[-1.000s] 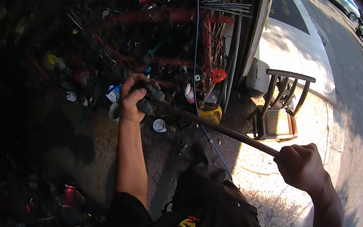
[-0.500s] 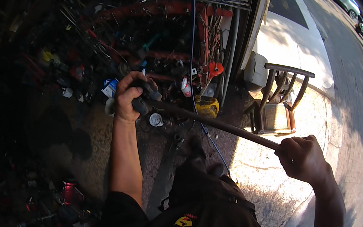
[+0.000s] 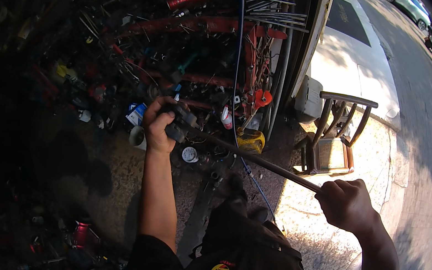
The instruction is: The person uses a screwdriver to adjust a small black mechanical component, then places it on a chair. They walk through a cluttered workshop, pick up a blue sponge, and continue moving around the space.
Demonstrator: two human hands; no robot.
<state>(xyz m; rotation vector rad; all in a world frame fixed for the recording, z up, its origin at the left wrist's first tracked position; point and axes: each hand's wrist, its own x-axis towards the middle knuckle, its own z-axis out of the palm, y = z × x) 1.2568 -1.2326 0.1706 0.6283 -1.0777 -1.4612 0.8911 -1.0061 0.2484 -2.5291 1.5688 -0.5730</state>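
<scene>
My left hand (image 3: 158, 129) clasps the dark block (image 3: 182, 123) at the bar's left end; my right hand (image 3: 348, 204), well apart, is fisted round its right end. The bar (image 3: 259, 160) spans between them, so neither is nearer, its long axis crosswise before me, slanting lower in view rightward, over the shaded floor's (image 3: 271, 174) right edge.

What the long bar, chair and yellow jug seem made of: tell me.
Long bar: metal or wood, undecided; straight, dull brown-grey, paler streaks toward one end. Chair: probably wood, dark and slightly glossy; curved slats. Yellow jug: probably plastic, dirt-stained; rounded, solid-coloured body.
</scene>
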